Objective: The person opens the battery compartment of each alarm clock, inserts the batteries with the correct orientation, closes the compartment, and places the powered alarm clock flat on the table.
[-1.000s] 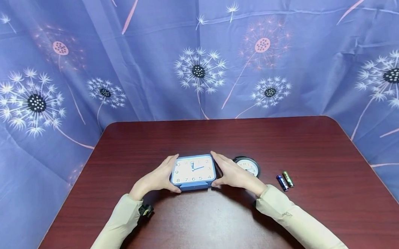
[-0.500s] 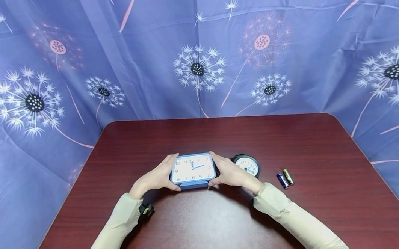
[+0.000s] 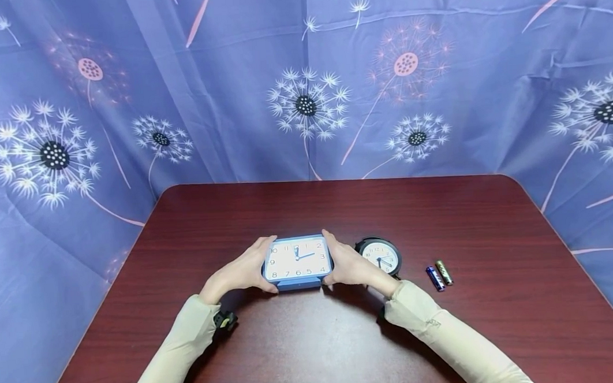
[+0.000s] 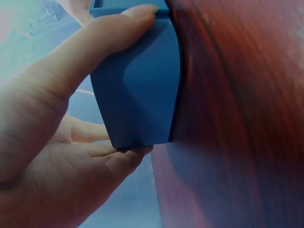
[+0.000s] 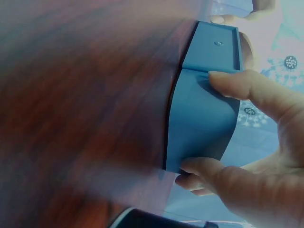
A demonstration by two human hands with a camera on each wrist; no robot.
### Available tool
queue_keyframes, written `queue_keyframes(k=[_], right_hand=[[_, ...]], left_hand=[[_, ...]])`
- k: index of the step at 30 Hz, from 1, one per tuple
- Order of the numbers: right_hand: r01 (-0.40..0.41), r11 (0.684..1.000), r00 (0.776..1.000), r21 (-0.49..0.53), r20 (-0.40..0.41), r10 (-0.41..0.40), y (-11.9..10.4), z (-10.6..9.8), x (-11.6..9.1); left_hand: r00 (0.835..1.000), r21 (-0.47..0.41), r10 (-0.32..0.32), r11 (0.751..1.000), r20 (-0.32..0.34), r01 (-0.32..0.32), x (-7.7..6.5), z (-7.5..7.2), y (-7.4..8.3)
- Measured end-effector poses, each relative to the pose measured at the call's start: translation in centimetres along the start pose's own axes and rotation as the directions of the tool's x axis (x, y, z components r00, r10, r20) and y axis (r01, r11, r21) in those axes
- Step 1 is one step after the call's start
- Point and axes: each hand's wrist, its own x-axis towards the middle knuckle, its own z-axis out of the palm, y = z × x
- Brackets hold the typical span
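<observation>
A rectangular blue alarm clock (image 3: pixel 297 260) with a white numbered face lies face-up at the middle of the table. My left hand (image 3: pixel 245 270) grips its left end, and my right hand (image 3: pixel 348 264) grips the right end. In the left wrist view, the thumb lies on the near edge of the clock's blue side (image 4: pixel 147 90), with fingers at the far edge. The right wrist view shows the other blue side (image 5: pixel 204 114) between thumb and fingers, its underside close against the tabletop. Just beyond my right hand sits a round black clock (image 3: pixel 380 257), partly covered by the wrist.
Two batteries, one blue (image 3: pixel 435 278) and one green-gold (image 3: pixel 443 272), lie side by side to the right of the round clock. The dark red wooden table (image 3: pixel 235 212) ends at the back against a blue dandelion-print curtain (image 3: pixel 229 103).
My right wrist has shifted slightly left, so more of the round clock's face shows. Both hands keep their grip on the blue alarm clock, which stays in place.
</observation>
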Motion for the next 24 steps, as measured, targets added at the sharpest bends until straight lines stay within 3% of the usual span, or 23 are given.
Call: queue_keyframes(k=[24], right_hand=[[-0.091,0.996,0.993,0.019,-0.075,0.092,-0.72,0.03,0.47]], left_hand=[[0.999,0.047,0.015,0.999,-0.052,-0.013,0.22,-0.22,0.09]])
